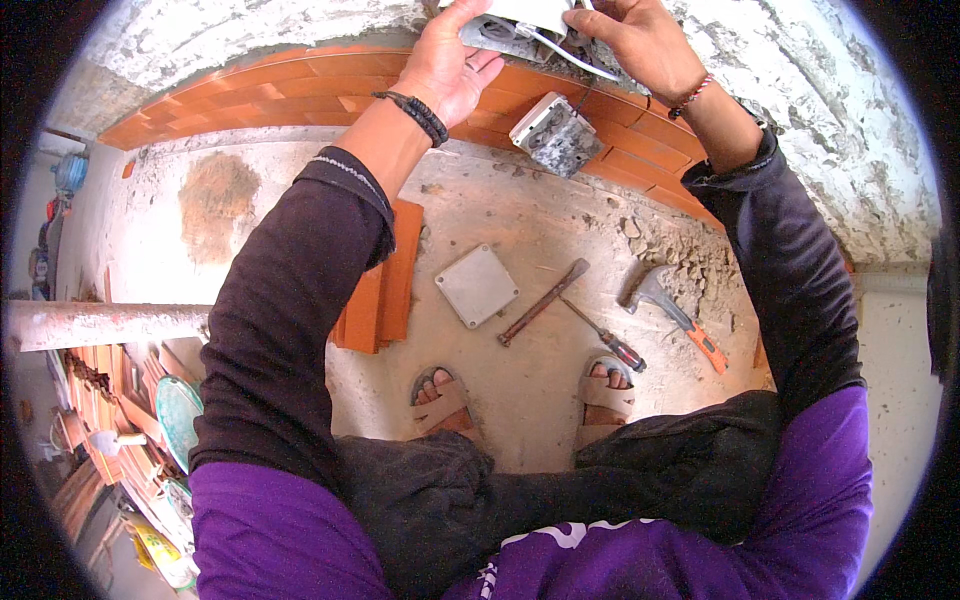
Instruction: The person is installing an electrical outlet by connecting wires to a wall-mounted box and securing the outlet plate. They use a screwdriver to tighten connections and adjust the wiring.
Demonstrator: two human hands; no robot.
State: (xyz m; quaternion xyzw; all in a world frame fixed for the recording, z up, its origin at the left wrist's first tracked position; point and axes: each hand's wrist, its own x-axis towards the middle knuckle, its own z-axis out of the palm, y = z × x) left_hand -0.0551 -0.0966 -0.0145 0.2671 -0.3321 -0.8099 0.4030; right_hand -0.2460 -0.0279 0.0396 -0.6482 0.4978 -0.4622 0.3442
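At the top edge of the view, both hands are raised at the wall around a white plastic electrical box (520,14), partly cut off by the frame. My left hand (445,72) holds its left side, thumb on the top and the other fingers stretched below. My right hand (635,40) grips its right side with the thumb bent against it; its other fingers are largely hidden. A white cable (565,54) curves out of the box towards my right wrist. Just below, a dusty grey electrical box (557,135) hangs by a dark wire against the orange bricks.
A square grey cover plate (477,286), a flat chisel (543,303), a screwdriver (607,338) and an orange-handled claw hammer (672,312) lie on the dusty floor. Orange bricks (400,280) are stacked beside my left arm. Rubble (705,275) lies near the hammer; a pale pole (110,325) crosses at left.
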